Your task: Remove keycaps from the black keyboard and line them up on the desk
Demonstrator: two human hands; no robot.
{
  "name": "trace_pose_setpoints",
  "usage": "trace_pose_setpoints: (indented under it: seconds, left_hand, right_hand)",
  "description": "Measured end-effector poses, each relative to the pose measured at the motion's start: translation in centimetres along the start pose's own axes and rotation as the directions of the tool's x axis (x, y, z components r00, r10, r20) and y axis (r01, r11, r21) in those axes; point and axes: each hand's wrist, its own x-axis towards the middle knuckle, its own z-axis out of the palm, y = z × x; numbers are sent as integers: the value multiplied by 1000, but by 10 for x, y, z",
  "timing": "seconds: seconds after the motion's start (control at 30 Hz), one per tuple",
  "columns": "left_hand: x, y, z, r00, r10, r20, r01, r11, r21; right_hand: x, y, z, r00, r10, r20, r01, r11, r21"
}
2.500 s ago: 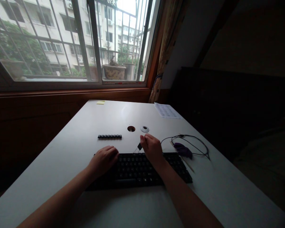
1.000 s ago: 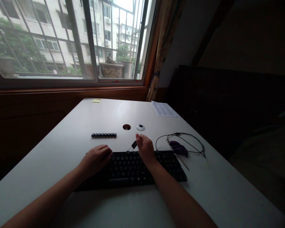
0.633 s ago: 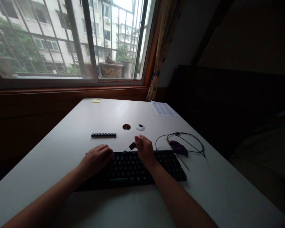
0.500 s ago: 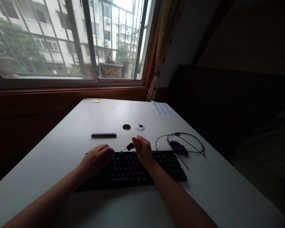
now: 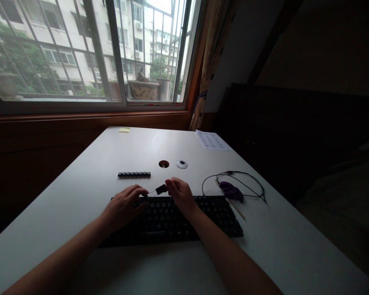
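Plainly, the right hand (image 5: 181, 196) has thumb and forefinger pinched closed on a small black tool (image 5: 161, 189), its thin wires (image 5: 152, 191) reaching to the left hand (image 5: 124, 205). That hand's thumb and forefinger curl slightly apart above the black keyboard (image 5: 164, 221), their hold too dark to tell; beyond them lies a row of keycaps (image 5: 134, 175)

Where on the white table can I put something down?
Left of the row of black keys, the white table is bare; so is the stretch behind them, up to the yellow notes. It's crowded around the keyboard: left hand, right hand, black tool. Farther right are a purple thing and cable.
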Motion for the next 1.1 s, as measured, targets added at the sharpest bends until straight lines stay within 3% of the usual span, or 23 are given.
trace_pose_setpoints:
  seconds: [0.27,0.57,0.8,1.1]
  left_hand:
    - [1,3,-2,995,-41,-90,31,993,-110]
    - [2,8,-8,985,-57,-161,32,988,-154]
    - [2,4,-11,977,-87,-194,56,986,-160]
    - [2,-6,-8,963,-212,-169,135,915,-380]
  right_hand:
    - [0,-1,0,998,28,47,-32,997,68]
    - [1,5,1,982,137,128,-170,939,300]
    - [4,10,-2,973,230,6,-216,904,369]
    - [2,3,-1,978,202,-52,-178,938,297]
